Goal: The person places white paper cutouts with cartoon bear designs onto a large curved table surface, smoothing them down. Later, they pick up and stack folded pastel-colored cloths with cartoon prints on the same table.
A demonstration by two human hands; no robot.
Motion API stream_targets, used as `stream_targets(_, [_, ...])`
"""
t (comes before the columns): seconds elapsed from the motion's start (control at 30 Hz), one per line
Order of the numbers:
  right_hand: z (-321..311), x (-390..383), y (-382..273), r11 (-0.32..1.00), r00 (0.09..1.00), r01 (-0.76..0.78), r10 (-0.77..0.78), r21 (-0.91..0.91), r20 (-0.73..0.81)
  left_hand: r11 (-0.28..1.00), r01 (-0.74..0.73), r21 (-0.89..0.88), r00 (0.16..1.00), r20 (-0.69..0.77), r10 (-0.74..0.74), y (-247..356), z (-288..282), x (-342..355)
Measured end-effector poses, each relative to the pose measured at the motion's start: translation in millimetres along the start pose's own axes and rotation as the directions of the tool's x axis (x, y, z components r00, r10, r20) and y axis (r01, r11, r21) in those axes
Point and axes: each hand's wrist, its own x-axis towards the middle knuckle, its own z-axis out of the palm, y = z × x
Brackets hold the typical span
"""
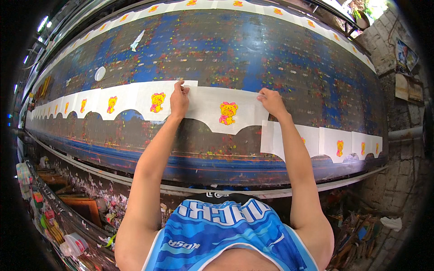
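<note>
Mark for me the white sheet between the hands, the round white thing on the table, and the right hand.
White sheet (pixel 228 113), head view: its bear print.
Round white thing (pixel 100 73), head view: its middle.
Right hand (pixel 274 103), head view: its back.

Lg. worktable (pixel 316 81) fills most of rm, top dk grey & blue w/ red, yellow & green specks, pale glare nr far ctr. Pale rail (pixel 325 186) along nr edge. Floor (pixel 391 49) on R = rough grey blocks. Strip lights (pixel 43 23) up top L; v. bright opening (pixel 375 7) w/ greenery top R. Btm L: dk low rack (pixel 63 207) w/ white tub (pixel 74 244) etc., pale scraps (pixel 120 205) alongside. Btm R: stick heap (pixel 357 239) & whitish rag (pixel 391 223) on floor
</note>
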Motion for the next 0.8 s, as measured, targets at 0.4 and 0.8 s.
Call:
stream_targets(0.4, [22,-3,10,0.984,0.962,0.059,-0.102,-0.169,-0.254,0.998,-0.04,-0.052,0.997,-0.075,0.036,-7,-6,15])
stream_targets(0.8, [54,-219,-72,0.97,0.975,0.047,-0.096,-0.237,-0.201,0.966,-0.18,-0.184,0.923,0.308,0.231,36,-42,-175])
